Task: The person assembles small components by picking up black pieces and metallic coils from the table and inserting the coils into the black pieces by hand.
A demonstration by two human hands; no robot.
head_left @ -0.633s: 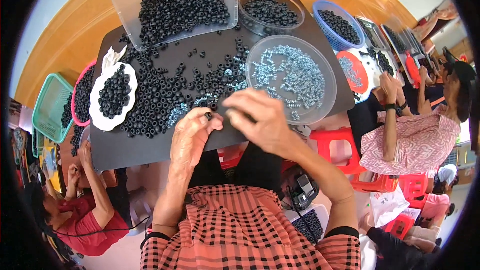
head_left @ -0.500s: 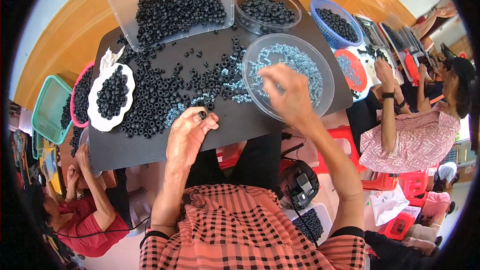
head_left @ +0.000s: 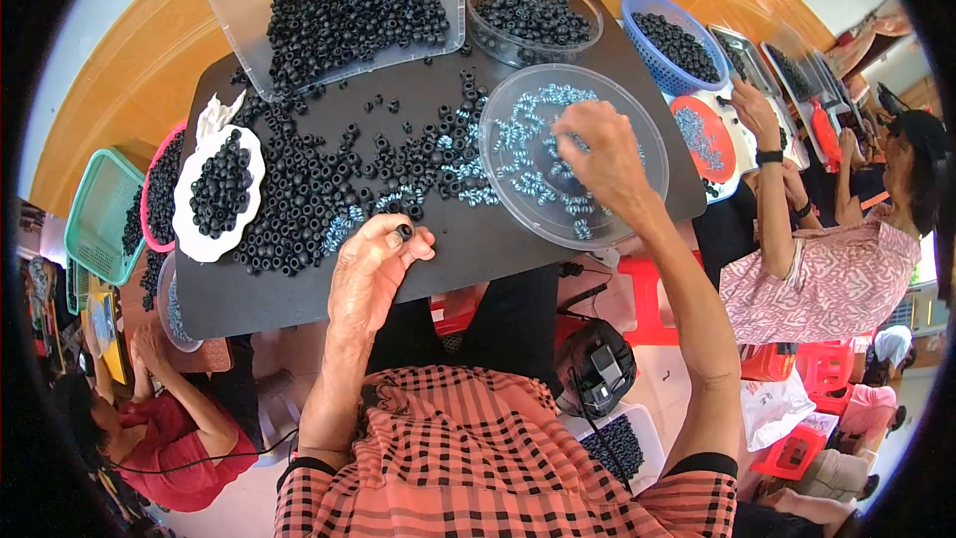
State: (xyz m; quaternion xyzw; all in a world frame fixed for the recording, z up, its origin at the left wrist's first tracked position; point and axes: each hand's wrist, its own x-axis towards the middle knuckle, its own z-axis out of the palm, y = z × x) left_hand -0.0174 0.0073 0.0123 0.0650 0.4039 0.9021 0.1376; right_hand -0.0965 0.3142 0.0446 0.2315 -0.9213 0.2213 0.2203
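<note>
My left hand (head_left: 370, 274) is raised above the table's near edge, fingertips closed on a small black ring-shaped part (head_left: 403, 232) with its hole showing. My right hand (head_left: 602, 154) is over the clear round tray (head_left: 488, 144) at the right, its fingers curled together; whatever is between them is hidden. Small shiny silver-blue coil-like pieces (head_left: 530, 182) lie scattered in that tray. A broad heap of black ring-shaped parts (head_left: 289, 179) spreads across the table left of it, with some silver-blue pieces mixed in. At the heap's left a white scalloped plate (head_left: 185, 231) bears more black parts.
A large clear bin (head_left: 231, 10) of black parts lies at the back, beside a clear round bowl (head_left: 598, 25). Beyond the dark table (head_left: 239, 304), a blue basket (head_left: 642, 55) stands right and a green basket (head_left: 85, 224) left. Persons sit working at both sides (head_left: 817, 274).
My right hand has moved slightly right and up over the tray, and the silver-blue pieces in it lie more spread out. My left hand holds the black part nearly still.
</note>
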